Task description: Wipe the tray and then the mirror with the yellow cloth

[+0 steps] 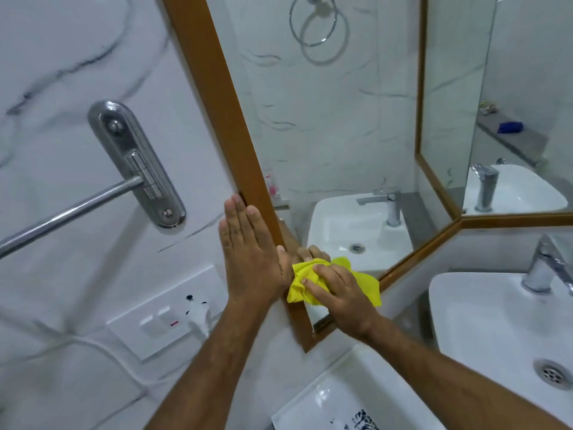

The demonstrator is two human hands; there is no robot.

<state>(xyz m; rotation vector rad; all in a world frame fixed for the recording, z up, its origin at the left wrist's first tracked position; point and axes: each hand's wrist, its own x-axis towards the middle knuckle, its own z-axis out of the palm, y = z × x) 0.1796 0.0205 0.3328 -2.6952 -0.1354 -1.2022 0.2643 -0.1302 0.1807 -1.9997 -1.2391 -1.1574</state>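
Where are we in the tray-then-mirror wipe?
Tray: not identifiable in view, so unconfirmed. In hand: right hand presses the crumpled yellow cloth on the wood-framed mirror near its lower left corner; left hand lies flat, open, against the frame. Left: the glass above and right, whose cleanliness can't be judged.

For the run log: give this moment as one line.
step: mirror wipe | right hand: presses crumpled yellow cloth on wood-framed mirror | left hand: flat on frame
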